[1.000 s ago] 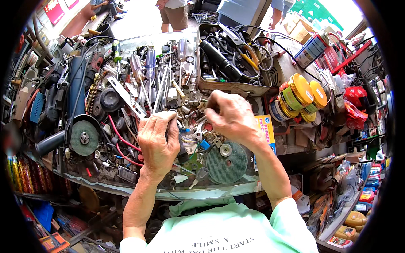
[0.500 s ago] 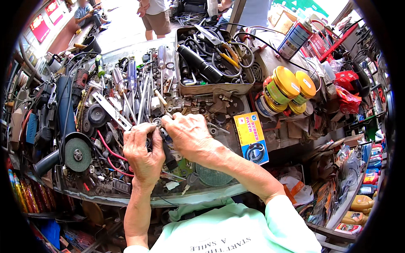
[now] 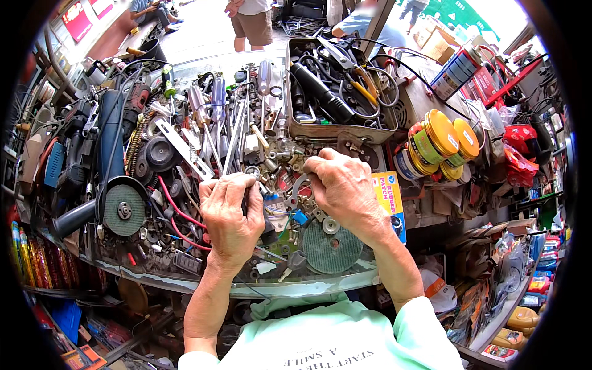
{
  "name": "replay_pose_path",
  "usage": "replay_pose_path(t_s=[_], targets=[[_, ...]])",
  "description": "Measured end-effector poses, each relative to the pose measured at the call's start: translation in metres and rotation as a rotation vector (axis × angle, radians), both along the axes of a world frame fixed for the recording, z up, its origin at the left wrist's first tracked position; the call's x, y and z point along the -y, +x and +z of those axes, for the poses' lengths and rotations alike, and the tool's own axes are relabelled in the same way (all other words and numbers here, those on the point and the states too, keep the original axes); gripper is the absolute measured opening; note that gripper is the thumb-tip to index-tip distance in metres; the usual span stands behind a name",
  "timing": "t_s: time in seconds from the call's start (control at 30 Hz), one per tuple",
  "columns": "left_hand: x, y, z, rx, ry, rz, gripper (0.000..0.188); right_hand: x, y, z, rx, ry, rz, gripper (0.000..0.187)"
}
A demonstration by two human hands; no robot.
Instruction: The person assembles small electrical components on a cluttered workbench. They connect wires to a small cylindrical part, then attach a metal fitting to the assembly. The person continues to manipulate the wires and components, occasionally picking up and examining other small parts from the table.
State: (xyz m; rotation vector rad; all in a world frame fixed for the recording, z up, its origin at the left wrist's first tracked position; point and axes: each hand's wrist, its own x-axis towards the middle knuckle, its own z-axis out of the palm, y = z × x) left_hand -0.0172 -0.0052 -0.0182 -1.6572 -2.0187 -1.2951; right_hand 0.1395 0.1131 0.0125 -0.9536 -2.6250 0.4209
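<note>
Over the cluttered workbench, my left hand [image 3: 233, 209] is closed with the fingertips pinched together. What lies in the pinch is hidden; small metal fittings sit just beyond the fingertips. To its right, my right hand [image 3: 348, 192] pinches a flat, curved grey metal piece [image 3: 298, 187] between thumb and fingers. Below the right hand lies a green abrasive disc [image 3: 330, 248] with a small metal washer [image 3: 331, 225] on it. Between the hands I see a blue plastic connector [image 3: 300, 217] among loose nuts and fittings.
An angle grinder [image 3: 123, 209] lies left, near screwdrivers [image 3: 219, 98] and a red cable [image 3: 176, 216]. A metal tin [image 3: 342, 128] of tools stands at the back. Yellow-lidded tubs [image 3: 441, 132] and a yellow-blue box [image 3: 387, 194] are right. Several people are beyond the bench.
My hands, close together before, are now apart, with the right hand moved to the right. The grey curved piece and the abrasive disc now show more fully. The whole view has shifted.
</note>
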Motion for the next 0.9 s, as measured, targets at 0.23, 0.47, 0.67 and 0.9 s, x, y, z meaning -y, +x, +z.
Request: replay_pose_path(t_s=[0.23,0.47,0.67,0.9], targets=[[-0.002,-0.001,-0.001,-0.016,0.010,-0.009,0.019,0.005,0.016,0.000,0.132,-0.009,0.023,0.011],[0.001,0.001,0.002,-0.003,-0.017,0.007,0.018,-0.004,0.037,0.020,0.027,0.031,-0.130,0.011],[-0.001,0.002,0.003,0.008,-0.004,0.001,0.022,0.001,0.051,0.009,0.067,-0.021,-0.114,0.009],[0.001,0.001,0.002,0.004,-0.005,-0.001,0.024,0.015,0.030,0.009,0.023,-0.051,-0.056,0.012]])
